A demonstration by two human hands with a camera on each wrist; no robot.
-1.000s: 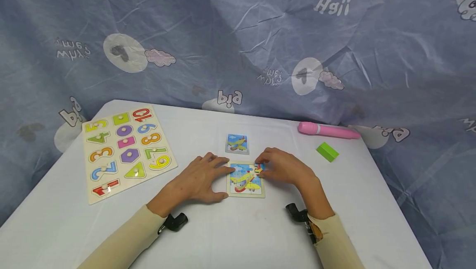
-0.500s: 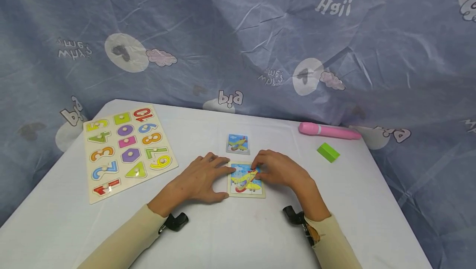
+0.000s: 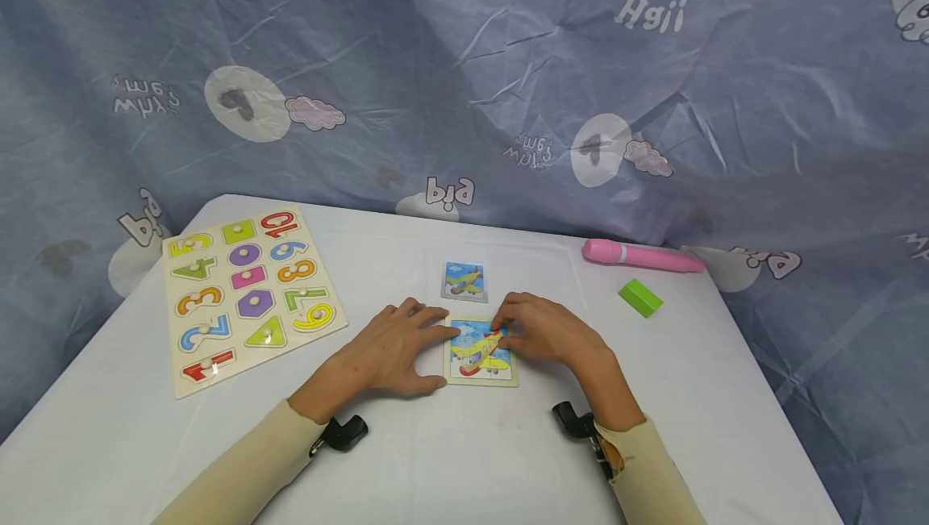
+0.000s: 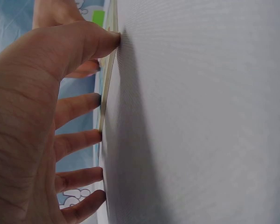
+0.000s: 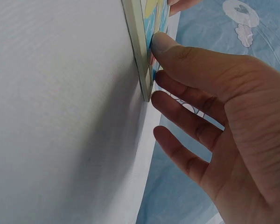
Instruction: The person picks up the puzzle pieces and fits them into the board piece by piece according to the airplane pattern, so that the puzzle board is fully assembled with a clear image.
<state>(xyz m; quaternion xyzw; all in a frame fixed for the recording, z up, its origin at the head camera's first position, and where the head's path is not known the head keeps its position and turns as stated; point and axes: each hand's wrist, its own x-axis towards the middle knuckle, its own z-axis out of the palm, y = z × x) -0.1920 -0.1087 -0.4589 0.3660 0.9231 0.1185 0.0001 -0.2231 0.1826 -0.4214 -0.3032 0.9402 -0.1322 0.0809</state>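
A small square jigsaw puzzle (image 3: 475, 360) with a yellow airplane picture lies on the white table in a pale frame. My left hand (image 3: 388, 352) spreads its fingers along the puzzle's left side, index fingertip over the upper left and thumb at the lower left corner. In the left wrist view that thumb (image 4: 100, 42) touches the frame's edge. At the puzzle's upper right, my right hand (image 3: 544, 329) pinches a puzzle piece with a red tail part between thumb and index finger; the fingers hide most of it. A matching airplane picture card (image 3: 464, 281) lies just behind the puzzle.
A wooden number and shape board (image 3: 250, 295) lies on the left of the table. At the back right are a pink marker-shaped object (image 3: 642, 256) and a green block (image 3: 640, 297). A grey-blue printed cloth (image 3: 464, 89) hangs behind the table (image 3: 450, 460).
My right hand has moved slightly left, bringing the puzzle piece into the upper right of the picture, where the gap seen earlier is now covered. The left hand stays put.
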